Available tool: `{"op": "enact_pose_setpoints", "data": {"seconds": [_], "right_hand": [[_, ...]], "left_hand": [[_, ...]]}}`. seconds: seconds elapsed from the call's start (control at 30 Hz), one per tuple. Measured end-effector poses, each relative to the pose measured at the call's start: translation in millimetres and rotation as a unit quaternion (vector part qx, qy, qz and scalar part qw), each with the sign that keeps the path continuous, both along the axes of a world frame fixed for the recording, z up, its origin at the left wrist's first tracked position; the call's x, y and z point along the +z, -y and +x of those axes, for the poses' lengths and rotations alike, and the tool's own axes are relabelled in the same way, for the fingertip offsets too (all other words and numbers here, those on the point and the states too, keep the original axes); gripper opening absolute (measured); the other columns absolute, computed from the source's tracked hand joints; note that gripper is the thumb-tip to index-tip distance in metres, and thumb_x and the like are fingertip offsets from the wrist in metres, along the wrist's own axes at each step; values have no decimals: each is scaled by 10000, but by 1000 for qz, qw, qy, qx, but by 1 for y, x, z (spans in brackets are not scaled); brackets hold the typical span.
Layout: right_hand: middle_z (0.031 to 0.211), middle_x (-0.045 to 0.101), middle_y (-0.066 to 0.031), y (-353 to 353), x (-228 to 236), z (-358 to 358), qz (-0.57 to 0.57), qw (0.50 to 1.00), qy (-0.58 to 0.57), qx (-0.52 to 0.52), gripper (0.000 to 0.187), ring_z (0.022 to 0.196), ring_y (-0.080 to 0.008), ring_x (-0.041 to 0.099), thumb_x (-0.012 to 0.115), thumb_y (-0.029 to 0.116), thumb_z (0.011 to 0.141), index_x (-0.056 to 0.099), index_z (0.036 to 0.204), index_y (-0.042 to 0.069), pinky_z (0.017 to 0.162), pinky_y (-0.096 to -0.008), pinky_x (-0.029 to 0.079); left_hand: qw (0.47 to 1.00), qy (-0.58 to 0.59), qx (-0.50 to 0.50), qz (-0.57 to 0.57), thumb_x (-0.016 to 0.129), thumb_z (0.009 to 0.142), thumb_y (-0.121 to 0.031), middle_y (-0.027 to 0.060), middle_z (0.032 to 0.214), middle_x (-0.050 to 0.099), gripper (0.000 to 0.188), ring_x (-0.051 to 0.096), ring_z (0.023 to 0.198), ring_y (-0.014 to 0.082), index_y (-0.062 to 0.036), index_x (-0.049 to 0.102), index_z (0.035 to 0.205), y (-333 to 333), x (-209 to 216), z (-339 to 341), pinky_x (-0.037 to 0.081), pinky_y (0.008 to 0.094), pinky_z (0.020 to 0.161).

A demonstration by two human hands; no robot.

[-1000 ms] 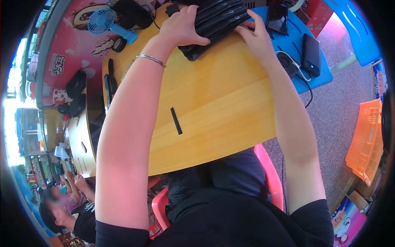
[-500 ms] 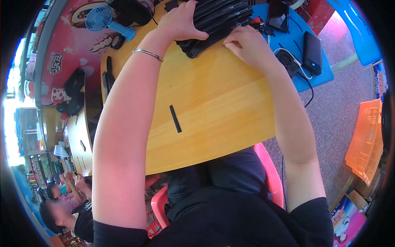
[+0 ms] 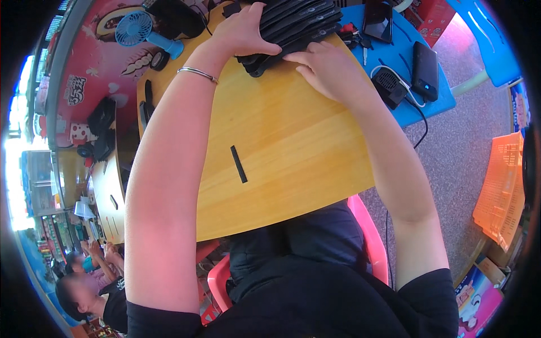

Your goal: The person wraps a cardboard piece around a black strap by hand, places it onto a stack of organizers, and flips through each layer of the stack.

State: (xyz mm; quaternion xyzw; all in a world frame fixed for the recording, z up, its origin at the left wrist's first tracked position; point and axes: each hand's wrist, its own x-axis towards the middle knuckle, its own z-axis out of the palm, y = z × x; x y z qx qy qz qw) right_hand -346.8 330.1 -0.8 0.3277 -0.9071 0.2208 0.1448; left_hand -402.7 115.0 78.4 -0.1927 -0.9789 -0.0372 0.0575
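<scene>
Stack of flat black pieces [image 3: 304, 27] at 12 o'clock on counter [image 3: 276, 135]. My left hand [image 3: 239, 35] spread round 9-o'clock end; can't tell if pinching. Right hand [image 3: 331, 70] at 6-o'clock edge, fingers parted, seemingly empty. Best: brace left, press lightly right. Black strip [image 3: 239, 164] near centre could hinder; power bank [image 3: 425, 70] on blue stool [image 3: 444, 105], 2 o'clock.
</scene>
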Motion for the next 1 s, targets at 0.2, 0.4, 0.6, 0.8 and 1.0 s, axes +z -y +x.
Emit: {"op": "enact_pose_setpoints", "data": {"seconds": [0.2, 0.4, 0.6, 0.8, 1.0], "right_hand": [[977, 648, -88, -3, -11, -10, -110, 993, 13, 34, 215, 977, -294, 617, 614, 169, 887, 703, 1082, 181, 846, -411, 501], [919, 655, -52, 7, -13, -16, -189, 980, -28, 57, 161, 927, -274, 629, 616, 151, 875, 695, 1016, 163, 791, -406, 511], [882, 650, -27, 13, -8, -15, -183, 983, -13, -1, 135, 902, -253, 640, 630, 147, 851, 682, 973, 171, 731, -401, 516], [895, 641, -19, 20, -7, -12, -103, 992, -58, -51, 163, 916, -222, 656, 638, 172, 841, 724, 978, 189, 738, -368, 534], [919, 640, -53, 21, -8, -16, -56, 996, -32, -60, 153, 905, -235, 665, 616, 191, 864, 747, 942, 179, 740, -374, 538]], "left_hand": [[999, 44, 14, 19, 831, 596, -423, 220, 1217, 591, 939, 598, 1126, 332, -7, 433, 1338, -18, 17, 12, 477, 383, 967], [997, 52, -7, 53, 836, 593, -372, 187, 1173, 624, 919, 632, 1080, 292, -13, 441, 1341, -3, 6, -1, 499, 353, 932], [997, 60, -2, 52, 842, 598, -361, 198, 1159, 622, 932, 630, 1076, 276, 19, 424, 1339, -1, 0, -5, 498, 345, 934], [997, 62, 1, 33, 825, 557, -497, 207, 1280, 570, 1024, 582, 1162, 347, -6, 426, 1362, 5, -2, -12, 484, 400, 965], [997, 59, 2, 39, 823, 556, -497, 214, 1291, 564, 1040, 581, 1165, 344, 5, 416, 1371, 3, -1, -11, 482, 390, 971]]}}
